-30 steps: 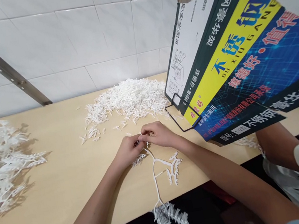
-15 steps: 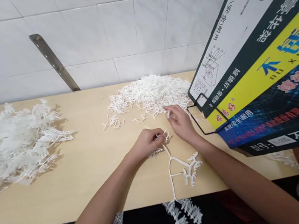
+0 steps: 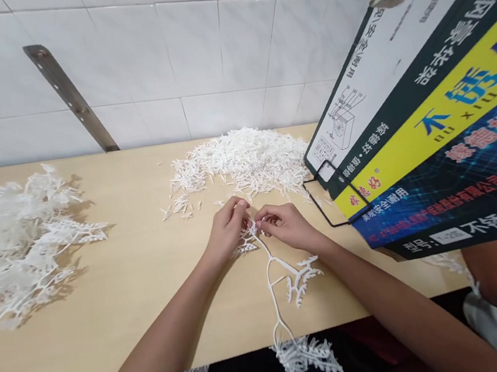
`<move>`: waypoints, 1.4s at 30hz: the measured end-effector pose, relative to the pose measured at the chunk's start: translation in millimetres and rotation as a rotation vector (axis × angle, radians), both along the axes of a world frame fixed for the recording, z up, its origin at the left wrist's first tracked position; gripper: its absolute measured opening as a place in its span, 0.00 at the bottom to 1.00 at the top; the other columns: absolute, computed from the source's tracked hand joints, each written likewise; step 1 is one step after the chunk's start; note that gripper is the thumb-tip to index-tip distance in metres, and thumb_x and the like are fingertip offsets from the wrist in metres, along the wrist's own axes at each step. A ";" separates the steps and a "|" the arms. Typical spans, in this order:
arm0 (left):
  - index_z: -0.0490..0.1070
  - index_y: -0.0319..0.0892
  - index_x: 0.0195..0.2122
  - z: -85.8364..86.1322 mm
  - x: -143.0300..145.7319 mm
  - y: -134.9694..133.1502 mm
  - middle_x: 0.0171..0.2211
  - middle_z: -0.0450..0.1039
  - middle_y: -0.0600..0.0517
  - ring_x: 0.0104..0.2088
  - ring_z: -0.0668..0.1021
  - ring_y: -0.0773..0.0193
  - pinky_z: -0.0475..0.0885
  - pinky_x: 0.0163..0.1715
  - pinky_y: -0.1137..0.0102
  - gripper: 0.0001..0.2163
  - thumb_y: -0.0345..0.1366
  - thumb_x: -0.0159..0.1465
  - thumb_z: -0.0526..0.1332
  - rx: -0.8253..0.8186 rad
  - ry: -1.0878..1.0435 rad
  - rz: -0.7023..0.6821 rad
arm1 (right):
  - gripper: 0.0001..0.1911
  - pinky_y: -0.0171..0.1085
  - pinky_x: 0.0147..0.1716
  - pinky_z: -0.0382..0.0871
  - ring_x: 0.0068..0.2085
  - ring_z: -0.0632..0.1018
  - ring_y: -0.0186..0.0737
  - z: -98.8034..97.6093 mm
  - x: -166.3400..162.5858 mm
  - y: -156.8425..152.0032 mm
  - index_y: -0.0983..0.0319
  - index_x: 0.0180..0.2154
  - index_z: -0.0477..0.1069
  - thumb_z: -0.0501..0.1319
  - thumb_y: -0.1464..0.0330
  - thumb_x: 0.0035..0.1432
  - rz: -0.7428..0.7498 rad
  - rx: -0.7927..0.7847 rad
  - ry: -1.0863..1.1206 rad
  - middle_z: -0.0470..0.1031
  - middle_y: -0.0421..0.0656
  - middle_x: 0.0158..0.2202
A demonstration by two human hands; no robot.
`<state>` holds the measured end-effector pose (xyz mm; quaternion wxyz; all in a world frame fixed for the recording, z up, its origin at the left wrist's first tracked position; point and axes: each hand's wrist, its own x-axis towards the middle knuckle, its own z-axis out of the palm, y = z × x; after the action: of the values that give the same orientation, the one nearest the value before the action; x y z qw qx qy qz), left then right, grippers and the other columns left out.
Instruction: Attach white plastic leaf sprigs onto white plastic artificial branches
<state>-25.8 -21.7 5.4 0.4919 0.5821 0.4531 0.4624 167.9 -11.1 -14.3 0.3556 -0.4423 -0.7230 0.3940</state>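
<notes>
half a second ago the right hand (image 3: 284,226) was out at the near edge of the pile of loose white plastic leaf tips (image 3: 244,161), fingers among the pieces; now it has come back in to meet the left hand (image 3: 227,227) over the top end of the white plastic branch (image 3: 274,283). a second ago the two hands were pinched together in much the same way, so this reads as one round of a repeating job: fetch a small piece, bring it to the stem, judging by that return. both hands are closed in a fingertip pinch at the branch's upper tip, the left thumb and forefinger closed on the stem end, the right pinching just beside it on what looks like a small white piece, though it is too small to be sure. the fingertips of the two hands are almost touching. from the pinch the branch runs toward the person, lying flat on the pale wooden table (image 3: 152,291), with a fronded side twig near the right wrist, and its lower fronds hang off the table's front edge. the pile sits just beyond the hands, against the tiled wall. a heap of white branches (image 3: 10,245) lies well apart to the left, and a printed cardboard box (image 3: 434,129) tilts in from the right, with another person's arm below it.
</notes>
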 end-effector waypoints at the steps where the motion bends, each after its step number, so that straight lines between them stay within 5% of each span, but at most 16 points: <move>1: 0.71 0.43 0.40 0.3 0.1 0.7 0.26 0.71 0.55 0.27 0.72 0.65 0.66 0.28 0.72 0.17 0.51 0.72 0.54 -0.009 -0.044 -0.009 | 0.07 0.36 0.29 0.71 0.26 0.78 0.37 0.7 0.8 -0.6 0.60 0.37 0.79 0.66 0.63 0.62 -0.020 -0.009 0.024 0.79 0.40 0.27; 5: 0.71 0.43 0.46 -0.6 -0.1 2.2 0.35 0.76 0.51 0.34 0.77 0.62 0.72 0.34 0.70 0.18 0.53 0.68 0.60 -0.034 -0.077 -0.079 | 0.10 0.35 0.27 0.70 0.24 0.76 0.35 3.7 4.5 -1.1 0.60 0.38 0.76 0.66 0.60 0.62 -0.128 -0.049 0.205 0.77 0.38 0.26; 10: 0.77 0.42 0.43 1.4 3.5 -2.3 0.41 0.80 0.49 0.41 0.79 0.57 0.72 0.42 0.68 0.16 0.49 0.62 0.68 0.100 0.219 -0.157 | 0.12 0.33 0.25 0.68 0.24 0.74 0.34 2.7 6.6 -0.3 0.59 0.38 0.73 0.66 0.57 0.62 -0.191 -0.054 0.331 0.77 0.38 0.27; 16: 0.80 0.41 0.43 -1.3 12.6 -5.9 0.32 0.80 0.51 0.29 0.75 0.63 0.70 0.34 0.69 0.15 0.47 0.65 0.66 0.042 0.111 -0.010 | 0.11 0.33 0.28 0.67 0.26 0.74 0.34 2.6 7.3 -0.5 0.58 0.37 0.72 0.63 0.57 0.65 -0.158 -0.024 0.261 0.74 0.37 0.27; 23: 0.80 0.40 0.40 2.1 18.6 -7.5 0.37 0.82 0.50 0.38 0.79 0.58 0.71 0.41 0.69 0.15 0.48 0.63 0.70 0.071 0.178 -0.102 | 0.09 0.34 0.29 0.65 0.28 0.73 0.36 9.0 7.7 -4.9 0.57 0.37 0.71 0.60 0.60 0.67 -0.220 0.099 0.092 0.72 0.37 0.27; 28: 0.79 0.40 0.36 0.0 16.8 -7.1 0.33 0.81 0.50 0.35 0.77 0.60 0.69 0.37 0.69 0.15 0.47 0.68 0.64 0.058 0.179 -0.006 | 0.10 0.34 0.30 0.66 0.28 0.74 0.36 9.7 4.5 -4.9 0.58 0.38 0.73 0.59 0.60 0.68 -0.143 0.046 0.158 0.73 0.37 0.27; 34: 0.79 0.40 0.40 -4.0 13.3 -0.4 0.38 0.82 0.48 0.39 0.79 0.57 0.70 0.42 0.68 0.16 0.47 0.71 0.59 0.214 0.355 -0.106 | 0.12 0.34 0.33 0.69 0.32 0.77 0.37 6.4 7.0 3.8 0.60 0.36 0.77 0.65 0.59 0.65 -0.064 -0.043 0.199 0.79 0.40 0.32; 42: 0.77 0.40 0.39 2.3 8.6 2.7 0.33 0.79 0.51 0.34 0.76 0.60 0.67 0.38 0.69 0.14 0.45 0.70 0.60 0.196 0.316 -0.266 | 0.20 0.33 0.28 0.57 0.27 0.64 0.33 0.9 12.7 8.4 0.61 0.28 0.66 0.55 0.57 0.70 0.025 -0.060 0.158 0.63 0.35 0.23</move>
<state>-17.2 -19.0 7.7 0.4124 0.7469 0.3970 0.3384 180.6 -2.7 -13.4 0.3932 -0.4112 -0.6858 0.4538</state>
